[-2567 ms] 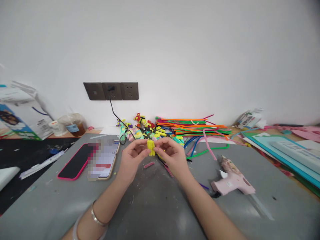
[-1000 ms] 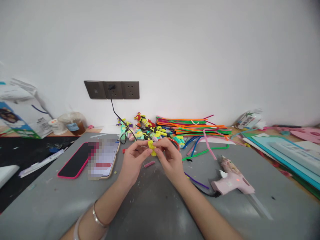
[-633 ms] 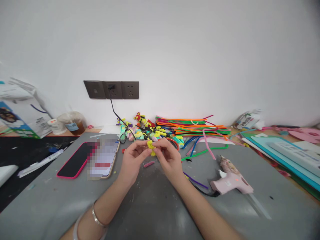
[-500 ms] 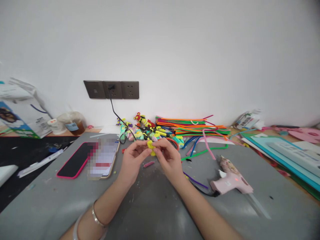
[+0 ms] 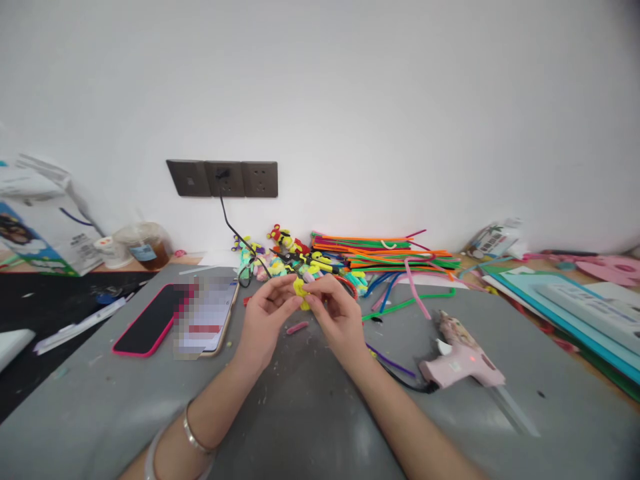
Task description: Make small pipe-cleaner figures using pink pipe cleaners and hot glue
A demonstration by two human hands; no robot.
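Note:
Between my two hands is a small bent yellow pipe cleaner piece (image 5: pixel 301 289), held up above the grey mat (image 5: pixel 295 413). My left hand (image 5: pixel 270 317) pinches its left side with thumb and fingertips. On the other side my right hand (image 5: pixel 336 313) grips it the same way, fingers curled. Part of the piece is hidden by the fingertips. A short pink pipe cleaner piece (image 5: pixel 297 328) lies on the mat just below the hands. Behind them sits a pile of small colourful pipe cleaner figures (image 5: pixel 285 241) and pieces.
A pink glue gun (image 5: pixel 465 360) lies at right with its clear glue stick. Bundled pipe cleaners (image 5: pixel 385 253) lie along the wall. Two phones (image 5: pixel 150 321) are at left. A black cord (image 5: pixel 226 217) runs from the wall socket (image 5: pixel 221 179). A drink cup (image 5: pixel 147 247) stands back left.
The yellow piece has turned slightly between my fingertips. Both hands stay in nearly the same place, and nothing on the mat has moved.

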